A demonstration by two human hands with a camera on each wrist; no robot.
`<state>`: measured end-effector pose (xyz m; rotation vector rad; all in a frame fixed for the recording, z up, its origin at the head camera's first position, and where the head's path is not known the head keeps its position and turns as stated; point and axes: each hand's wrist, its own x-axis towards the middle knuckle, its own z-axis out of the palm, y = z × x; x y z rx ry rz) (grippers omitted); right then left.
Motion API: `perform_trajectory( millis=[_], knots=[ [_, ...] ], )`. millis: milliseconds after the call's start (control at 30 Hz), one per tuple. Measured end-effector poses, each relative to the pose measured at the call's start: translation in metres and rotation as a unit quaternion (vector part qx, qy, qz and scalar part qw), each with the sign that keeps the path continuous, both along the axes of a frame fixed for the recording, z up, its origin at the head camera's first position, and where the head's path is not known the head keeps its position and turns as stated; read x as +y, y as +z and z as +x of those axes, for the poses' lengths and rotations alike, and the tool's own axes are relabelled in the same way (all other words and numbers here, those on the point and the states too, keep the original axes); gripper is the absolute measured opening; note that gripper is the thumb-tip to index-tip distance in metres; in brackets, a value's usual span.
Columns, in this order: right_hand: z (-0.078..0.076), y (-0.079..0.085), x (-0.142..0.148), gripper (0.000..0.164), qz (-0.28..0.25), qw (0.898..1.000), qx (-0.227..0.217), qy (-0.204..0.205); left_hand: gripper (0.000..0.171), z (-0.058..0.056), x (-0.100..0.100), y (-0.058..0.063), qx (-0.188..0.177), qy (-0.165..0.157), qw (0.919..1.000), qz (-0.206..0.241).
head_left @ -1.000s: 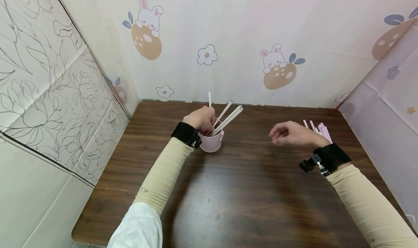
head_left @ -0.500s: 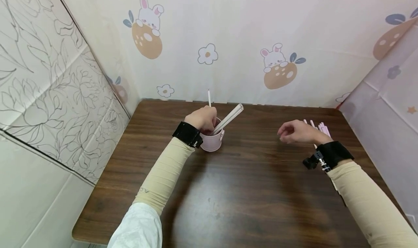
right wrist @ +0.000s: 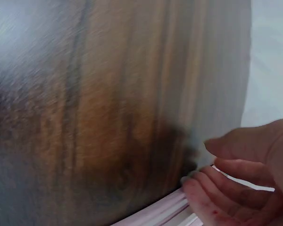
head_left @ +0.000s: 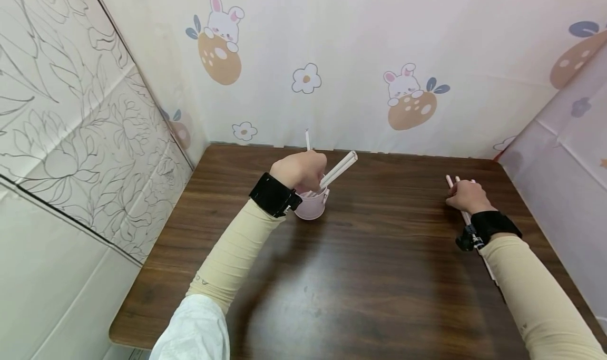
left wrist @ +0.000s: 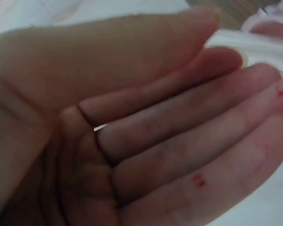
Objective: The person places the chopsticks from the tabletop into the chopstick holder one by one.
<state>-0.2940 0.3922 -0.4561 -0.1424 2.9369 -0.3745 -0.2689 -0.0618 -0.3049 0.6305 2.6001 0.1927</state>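
In the head view my left hand (head_left: 301, 169) is at the mouth of a small pink bucket (head_left: 310, 208). Several slender white sticks (head_left: 340, 167) lean out of it to the right, and one thin white stick (head_left: 307, 140) rises behind the hand. The left wrist view has the thumb and index fingertips pinching the white sticks (left wrist: 254, 46) beside the rim. Over at the right, my right hand (head_left: 468, 197) rests over a row of pale pink and white sticks (right wrist: 155, 213) lying on the table. Its fingertips touch them, with the thumb apart; the hand partly covers the row.
The brown wooden table (head_left: 379, 275) ends at a wall hung with a rabbit-print cloth (head_left: 351, 44). A flower-patterned panel (head_left: 80, 117) stands along the left side, and a pale cloth (head_left: 569, 191) borders the right edge.
My right hand has moved right and down onto the sticks there. My left hand has shifted slightly right, closer to the leaning sticks; the separate slanting stick now merges with that bundle.
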Motion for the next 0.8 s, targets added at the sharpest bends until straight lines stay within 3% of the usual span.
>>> perform_trajectory(
  millis=[200, 400, 467, 633, 800],
  knots=[
    [0.001, -0.005, 0.001, 0.02, 0.02, 0.998, 0.039, -0.032, 0.006, 0.01, 0.014, 0.005, 0.004, -0.063, 0.9977, 0.023],
    [0.001, -0.008, -0.005, 0.022, 0.054, 0.997, 0.042, -0.018, 0.008, 0.015, 0.029, -0.003, 0.008, -0.14, 0.9888, 0.051],
    [0.001, -0.009, -0.009, 0.024, 0.054, 0.997, 0.05, -0.017, 0.009, 0.017, 0.033, -0.008, 0.001, -0.15, 0.9871, 0.055],
    [0.003, -0.01, -0.013, 0.024, 0.03, 0.995, 0.071, -0.07, 0.01, 0.02, 0.043, -0.024, -0.013, -0.169, 0.984, 0.054],
    [0.006, -0.009, -0.009, 0.027, 0.023, 0.994, 0.054, -0.096, 0.026, 0.021, 0.053, -0.041, -0.023, -0.171, 0.9844, 0.034]
  ],
)
